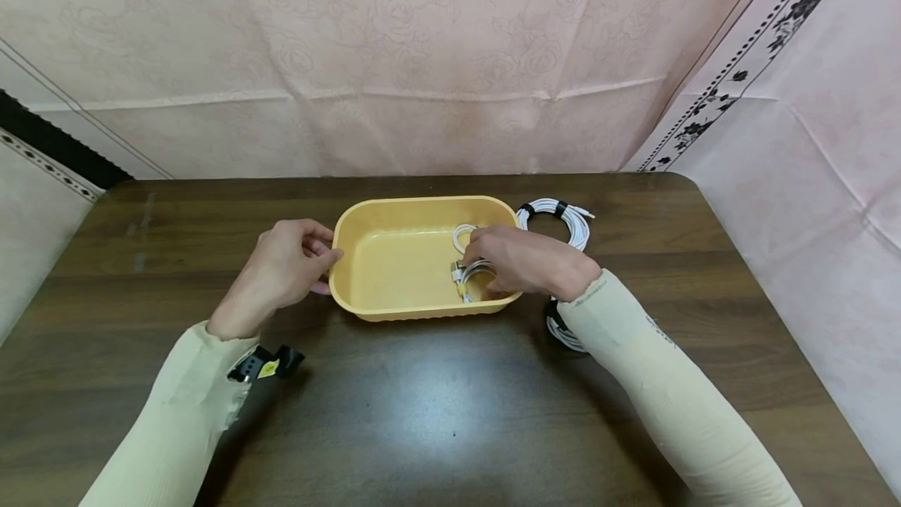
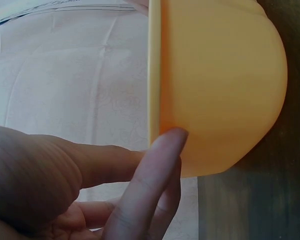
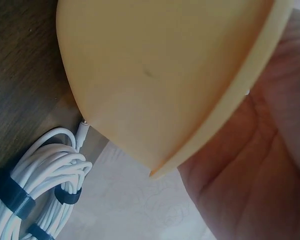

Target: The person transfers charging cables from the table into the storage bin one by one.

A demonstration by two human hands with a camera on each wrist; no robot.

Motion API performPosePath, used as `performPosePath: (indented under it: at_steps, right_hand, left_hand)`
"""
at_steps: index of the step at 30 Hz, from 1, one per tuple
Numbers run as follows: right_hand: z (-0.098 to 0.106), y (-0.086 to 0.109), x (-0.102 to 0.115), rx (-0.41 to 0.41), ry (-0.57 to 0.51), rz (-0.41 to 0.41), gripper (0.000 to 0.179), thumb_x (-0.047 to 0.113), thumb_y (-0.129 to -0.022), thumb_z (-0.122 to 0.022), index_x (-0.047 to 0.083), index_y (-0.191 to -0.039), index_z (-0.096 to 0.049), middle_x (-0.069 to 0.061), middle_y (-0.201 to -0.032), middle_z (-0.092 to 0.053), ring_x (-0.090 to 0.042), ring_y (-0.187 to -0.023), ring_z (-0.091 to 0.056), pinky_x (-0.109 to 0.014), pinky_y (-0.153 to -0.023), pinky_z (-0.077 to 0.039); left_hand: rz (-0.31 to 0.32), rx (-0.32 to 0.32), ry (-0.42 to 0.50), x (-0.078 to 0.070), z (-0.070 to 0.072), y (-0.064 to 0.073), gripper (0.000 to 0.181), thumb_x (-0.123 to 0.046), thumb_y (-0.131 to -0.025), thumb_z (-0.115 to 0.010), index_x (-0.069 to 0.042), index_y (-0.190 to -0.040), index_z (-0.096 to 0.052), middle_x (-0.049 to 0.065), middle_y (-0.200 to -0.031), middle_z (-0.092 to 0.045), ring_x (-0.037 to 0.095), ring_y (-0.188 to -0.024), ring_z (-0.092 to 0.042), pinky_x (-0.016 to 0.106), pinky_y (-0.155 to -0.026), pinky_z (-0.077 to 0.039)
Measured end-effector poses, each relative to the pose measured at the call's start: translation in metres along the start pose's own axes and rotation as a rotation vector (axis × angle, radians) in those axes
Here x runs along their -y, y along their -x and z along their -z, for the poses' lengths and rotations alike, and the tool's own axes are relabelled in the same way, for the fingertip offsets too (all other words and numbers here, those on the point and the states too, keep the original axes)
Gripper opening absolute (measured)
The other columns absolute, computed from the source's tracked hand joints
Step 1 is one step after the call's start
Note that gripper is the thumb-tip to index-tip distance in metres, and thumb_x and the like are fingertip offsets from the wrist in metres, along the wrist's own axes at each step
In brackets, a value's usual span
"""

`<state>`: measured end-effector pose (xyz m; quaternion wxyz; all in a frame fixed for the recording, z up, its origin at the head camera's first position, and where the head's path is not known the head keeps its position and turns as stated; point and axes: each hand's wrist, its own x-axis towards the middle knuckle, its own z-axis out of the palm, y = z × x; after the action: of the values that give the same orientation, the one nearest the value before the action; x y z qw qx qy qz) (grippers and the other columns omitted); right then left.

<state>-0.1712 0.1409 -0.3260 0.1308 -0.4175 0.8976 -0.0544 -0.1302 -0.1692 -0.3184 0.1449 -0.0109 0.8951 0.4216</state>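
Observation:
A yellow plastic basin (image 1: 394,313) lies on the table. At its left end my left hand (image 1: 287,263) holds the rim, thumb on the edge; in the left wrist view a fingertip (image 2: 172,142) lies against the outer wall. My right hand (image 1: 531,257) reaches over the right rim into the basin, fingers curled around a small coiled white cable (image 1: 479,266) with a plug at its end. Another white cable loop (image 1: 461,237) shows beside those fingers. In the right wrist view the basin wall (image 3: 155,75) hides my right fingertips.
Just right of the basin lies a larger coil of white cable (image 1: 579,227) bound with black straps. Another white coil (image 1: 563,332) shows partly under my right forearm. Patterned pale cloth (image 1: 394,61) hangs behind the brown wooden table (image 1: 422,413).

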Motion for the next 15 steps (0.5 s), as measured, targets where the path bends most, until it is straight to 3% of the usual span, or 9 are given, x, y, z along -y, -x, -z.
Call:
performPosePath:
  at_steps: [11,15]
  right_hand:
    - [-0.0011,0.0043,-0.005,-0.092,-0.014,0.022,0.018,0.007,-0.076,-0.082,0.014,-0.082,-0.066,-0.004,-0.092,-0.062,-0.012,-0.078,-0.05,-0.024,-0.068,-0.046]
    - [-0.0015,0.0063,-0.0072,-0.12,-0.012,0.041,0.017,0.01,-0.08,-0.082,0.013,-0.082,-0.065,-0.004,-0.092,-0.062,-0.012,-0.079,-0.048,-0.023,-0.067,-0.045]
  left_hand:
    - [0.012,0.001,-0.007,-0.0011,0.0007,0.0,0.034,-0.012,-0.103,-0.059,0.006,-0.132,-0.054,0.024,-0.113,-0.064,0.016,-0.075,-0.072,0.038,-0.073,-0.067]
    - [0.007,-0.001,-0.008,-0.0013,0.001,0.0003,0.034,-0.012,-0.103,-0.059,0.006,-0.131,-0.055,0.024,-0.113,-0.064,0.016,-0.075,-0.072,0.037,-0.073,-0.067]
